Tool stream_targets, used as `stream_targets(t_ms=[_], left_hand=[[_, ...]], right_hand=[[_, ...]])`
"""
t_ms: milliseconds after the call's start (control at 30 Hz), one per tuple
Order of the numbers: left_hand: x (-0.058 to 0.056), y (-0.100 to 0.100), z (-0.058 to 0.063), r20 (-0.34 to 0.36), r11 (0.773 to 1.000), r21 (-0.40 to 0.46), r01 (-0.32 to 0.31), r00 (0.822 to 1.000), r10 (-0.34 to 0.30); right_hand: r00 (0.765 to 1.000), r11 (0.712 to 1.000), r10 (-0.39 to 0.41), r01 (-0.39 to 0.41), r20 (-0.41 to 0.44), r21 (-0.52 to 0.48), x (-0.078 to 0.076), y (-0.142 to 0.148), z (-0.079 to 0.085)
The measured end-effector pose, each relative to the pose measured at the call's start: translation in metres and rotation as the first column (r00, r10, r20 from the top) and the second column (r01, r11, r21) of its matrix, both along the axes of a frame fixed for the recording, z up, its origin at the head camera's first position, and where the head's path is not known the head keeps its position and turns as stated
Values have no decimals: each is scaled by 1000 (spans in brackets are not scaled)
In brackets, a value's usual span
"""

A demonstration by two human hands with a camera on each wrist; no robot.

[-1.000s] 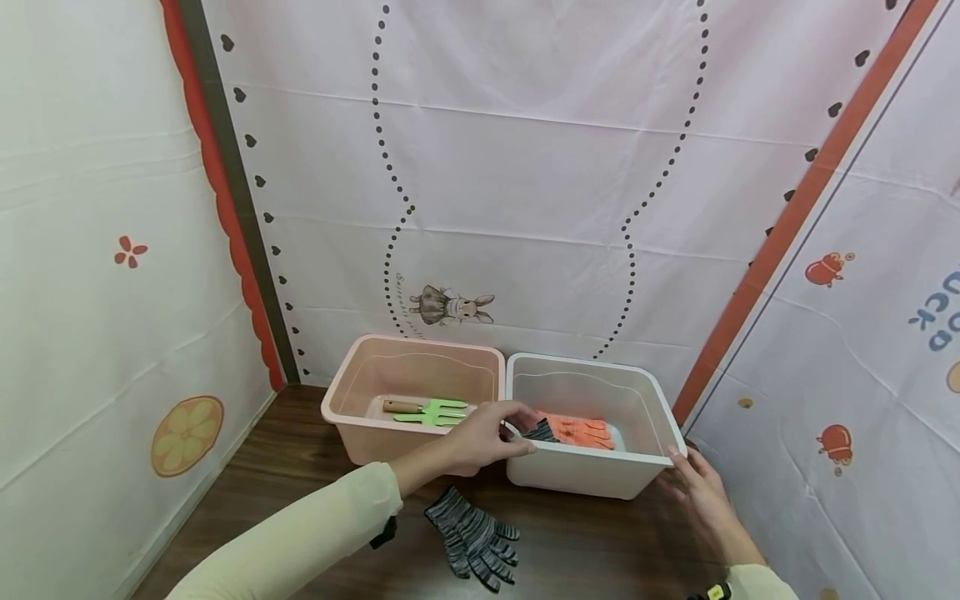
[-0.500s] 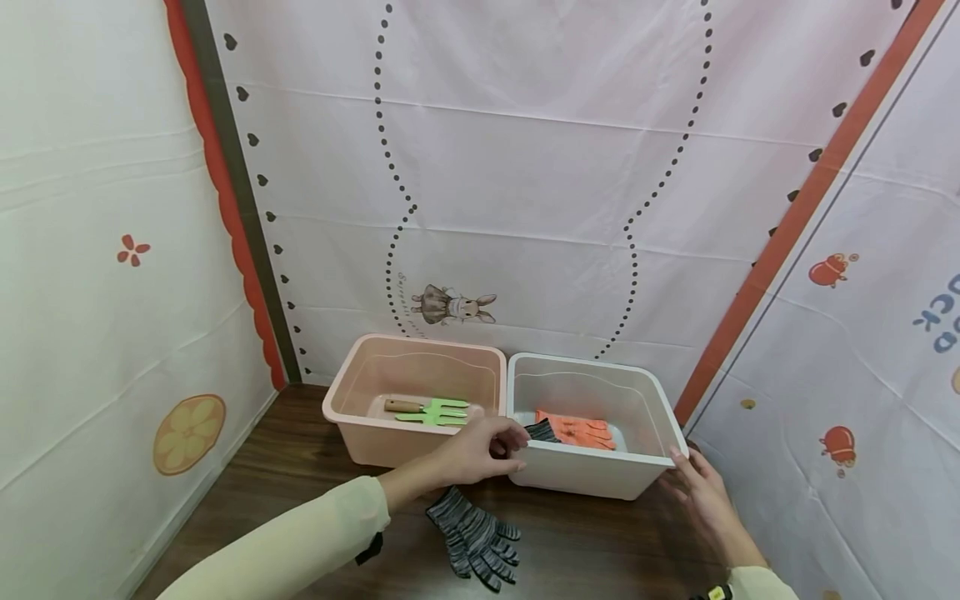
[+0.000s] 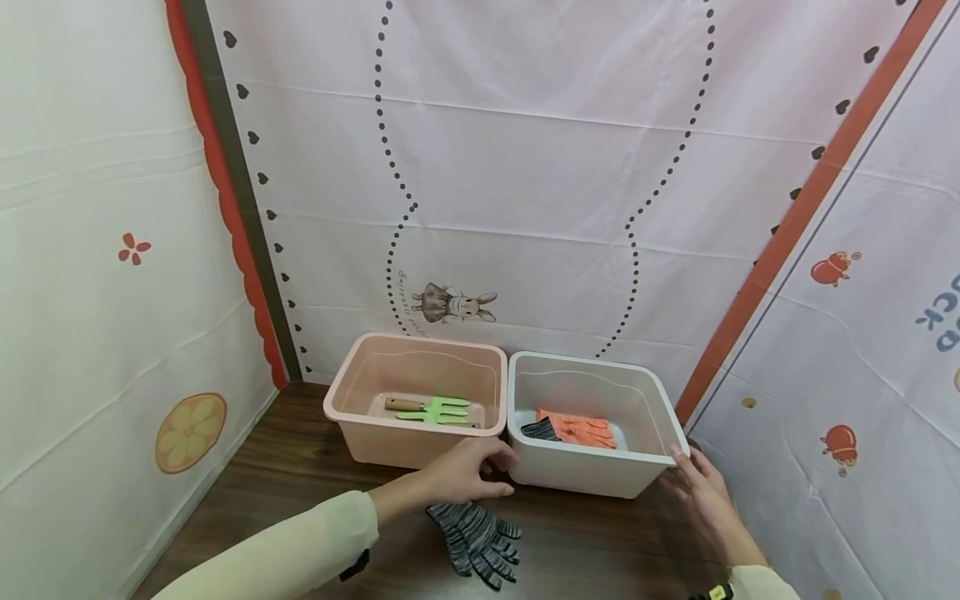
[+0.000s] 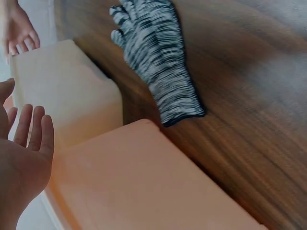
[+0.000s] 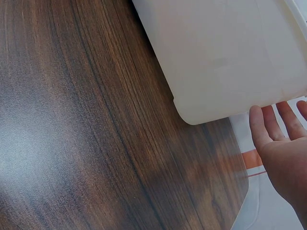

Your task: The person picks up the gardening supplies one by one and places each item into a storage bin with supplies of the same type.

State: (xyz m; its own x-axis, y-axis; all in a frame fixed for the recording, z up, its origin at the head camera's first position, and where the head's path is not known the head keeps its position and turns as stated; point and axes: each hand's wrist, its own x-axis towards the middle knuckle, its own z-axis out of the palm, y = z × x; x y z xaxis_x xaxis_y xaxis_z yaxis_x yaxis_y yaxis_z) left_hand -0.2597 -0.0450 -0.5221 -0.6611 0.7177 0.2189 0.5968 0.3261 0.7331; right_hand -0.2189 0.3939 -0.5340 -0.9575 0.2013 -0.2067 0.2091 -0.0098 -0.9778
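My left hand [image 3: 472,471] hovers in front of the two bins with loosely bent fingers and nothing in them. Below it a grey-black striped knit glove [image 3: 480,542] lies on the wooden table. At the front right corner of the white bin [image 3: 585,475], my right hand [image 3: 701,492] holds the rim, thumb side on top and fingers against the end wall; the right wrist view shows those fingertips on the bin [image 5: 225,62]. Inside the white bin lie an orange glove [image 3: 581,429] and a striped knit glove [image 3: 542,429], side by side.
A pink bin [image 3: 416,442] stands against the white one on its left. It holds green garden forks [image 3: 435,410], one with a wooden handle. Printed cloth walls [image 3: 517,167] enclose the table [image 3: 300,467] behind and on both sides.
My left hand has drawn back from the white bin's front left rim, moving down and left toward me. The right hand stays at the bin's corner.
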Motion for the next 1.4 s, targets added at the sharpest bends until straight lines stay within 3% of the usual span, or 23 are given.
stream_targets(t_ms=[467, 600, 867, 1133, 1400], left_hand=[[-3, -18, -36, 61, 999, -44, -14, 998, 17], [0, -23, -50, 56, 999, -50, -14, 998, 17], [6, -28, -63, 98, 996, -94, -12, 995, 21], [6, -36, -78, 45, 983, -183, -29, 998, 38], [10, -42, -87, 30, 984, -170, -49, 998, 55]], right_hand=[[1000, 1000, -7, 7, 12, -3, 0, -1, 1], [1000, 1000, 3, -3, 21, 16, 1, -1, 2], [1000, 999, 3, -4, 20, 32, 2, -2, 2], [1000, 1000, -6, 5, 5, 23, 0, -2, 2], [1000, 1000, 8, -8, -1, 15, 1, -2, 1]])
